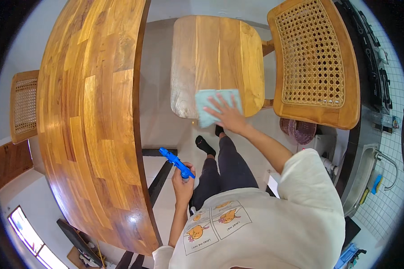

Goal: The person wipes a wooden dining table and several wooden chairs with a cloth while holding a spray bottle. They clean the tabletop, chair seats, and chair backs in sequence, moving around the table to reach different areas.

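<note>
My right hand [229, 115] lies with fingers spread on a light blue cloth [205, 104], pressing it over the near edge of a wooden chair seat [220, 54]. Part of the cloth hangs past that edge. Low beside the table, my left hand [183, 186] is wrapped round a spray bottle with a bright blue trigger head [175, 162]. Its nozzle points up and to the left, and my fingers hide most of the bottle's body. The seat looks paler along its left side.
A long wooden table [94, 125] fills the left, its edge close to my left arm. The chair's cane backrest [312, 58] stands right of the seat. Beyond it are a counter with a sink [363, 172] and a purple basket [303, 132]. Another cane chair [24, 105] is past the table.
</note>
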A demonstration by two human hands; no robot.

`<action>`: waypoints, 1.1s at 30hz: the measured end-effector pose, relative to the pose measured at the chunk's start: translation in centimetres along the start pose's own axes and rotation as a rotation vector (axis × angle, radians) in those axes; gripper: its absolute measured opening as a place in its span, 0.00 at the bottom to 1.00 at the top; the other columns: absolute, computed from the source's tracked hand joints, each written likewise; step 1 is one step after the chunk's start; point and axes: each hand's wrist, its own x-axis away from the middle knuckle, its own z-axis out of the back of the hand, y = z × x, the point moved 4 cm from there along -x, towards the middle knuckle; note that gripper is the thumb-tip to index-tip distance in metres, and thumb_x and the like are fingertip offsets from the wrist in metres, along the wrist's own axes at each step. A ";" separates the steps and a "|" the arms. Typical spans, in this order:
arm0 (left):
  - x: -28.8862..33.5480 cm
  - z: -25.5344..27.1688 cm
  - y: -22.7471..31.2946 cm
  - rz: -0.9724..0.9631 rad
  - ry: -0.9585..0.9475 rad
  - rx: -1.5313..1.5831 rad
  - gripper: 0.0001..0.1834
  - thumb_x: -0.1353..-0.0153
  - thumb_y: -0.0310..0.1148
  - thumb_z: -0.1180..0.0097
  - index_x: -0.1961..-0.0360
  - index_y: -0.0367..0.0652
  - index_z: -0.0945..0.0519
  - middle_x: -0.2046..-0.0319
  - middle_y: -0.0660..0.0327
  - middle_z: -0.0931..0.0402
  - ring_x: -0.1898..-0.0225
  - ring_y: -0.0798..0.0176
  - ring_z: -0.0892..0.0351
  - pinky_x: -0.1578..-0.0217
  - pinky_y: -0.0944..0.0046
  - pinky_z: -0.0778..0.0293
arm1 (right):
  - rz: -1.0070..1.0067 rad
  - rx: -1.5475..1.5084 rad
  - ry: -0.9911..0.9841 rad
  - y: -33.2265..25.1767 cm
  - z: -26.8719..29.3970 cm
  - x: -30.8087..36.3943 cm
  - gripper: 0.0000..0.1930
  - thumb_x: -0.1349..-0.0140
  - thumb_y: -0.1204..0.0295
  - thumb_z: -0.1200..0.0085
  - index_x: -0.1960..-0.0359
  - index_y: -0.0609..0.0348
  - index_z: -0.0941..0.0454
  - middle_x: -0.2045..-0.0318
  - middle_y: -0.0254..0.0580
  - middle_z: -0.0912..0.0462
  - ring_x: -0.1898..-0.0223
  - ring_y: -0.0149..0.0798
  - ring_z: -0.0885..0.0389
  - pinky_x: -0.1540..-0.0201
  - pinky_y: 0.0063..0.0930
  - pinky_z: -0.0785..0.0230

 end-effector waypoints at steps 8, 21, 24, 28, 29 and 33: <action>-0.4 -0.3 3.2 -0.156 -0.053 -0.078 0.06 0.48 0.27 0.44 0.69 0.38 0.25 0.76 0.61 0.28 0.75 0.70 0.30 0.72 0.69 0.34 | 0.328 -0.040 0.159 -5.9 -1.5 -5.7 0.32 0.47 0.69 0.53 0.38 0.31 0.45 0.34 0.32 0.53 0.33 0.39 0.56 0.34 0.46 0.64; -3.6 -2.7 8.3 -0.273 -0.088 0.207 0.05 0.46 0.26 0.45 0.69 0.38 0.26 0.76 0.68 0.31 0.73 0.74 0.35 0.70 0.73 0.36 | -1.268 -1.720 1.082 3.9 6.3 26.2 0.26 0.38 0.56 0.57 0.43 0.61 0.39 0.47 0.43 0.30 0.45 0.39 0.33 0.42 0.33 0.43; -4.3 -4.7 11.0 -0.309 -0.142 0.231 0.05 0.46 0.26 0.45 0.68 0.38 0.26 0.77 0.68 0.32 0.74 0.74 0.36 0.72 0.74 0.37 | -0.790 -1.730 1.328 6.4 19.8 27.6 0.26 0.36 0.57 0.60 0.42 0.61 0.40 0.47 0.43 0.30 0.47 0.39 0.31 0.42 0.34 0.42; -5.8 -7.5 13.4 -0.359 -0.201 0.175 0.05 0.45 0.26 0.45 0.68 0.37 0.27 0.78 0.67 0.31 0.75 0.76 0.35 0.73 0.74 0.38 | -0.586 -0.815 0.746 8.1 31.8 20.1 0.20 0.37 0.61 0.59 0.46 0.54 0.32 0.38 0.45 0.44 0.38 0.46 0.44 0.38 0.36 0.50; -6.3 -8.3 13.7 -0.345 -0.215 0.162 0.05 0.45 0.26 0.45 0.68 0.37 0.27 0.78 0.66 0.31 0.75 0.76 0.35 0.73 0.74 0.38 | -0.407 -0.425 0.673 8.3 33.8 17.0 0.18 0.38 0.62 0.57 0.47 0.50 0.29 0.35 0.46 0.50 0.35 0.48 0.50 0.38 0.37 0.52; -7.6 -11.6 14.2 -0.308 -0.177 0.116 0.06 0.46 0.27 0.45 0.68 0.38 0.26 0.79 0.65 0.30 0.76 0.74 0.33 0.73 0.71 0.36 | -0.469 -0.334 0.474 15.9 35.4 11.4 0.17 0.40 0.65 0.56 0.48 0.44 0.28 0.33 0.45 0.59 0.34 0.55 0.60 0.35 0.41 0.58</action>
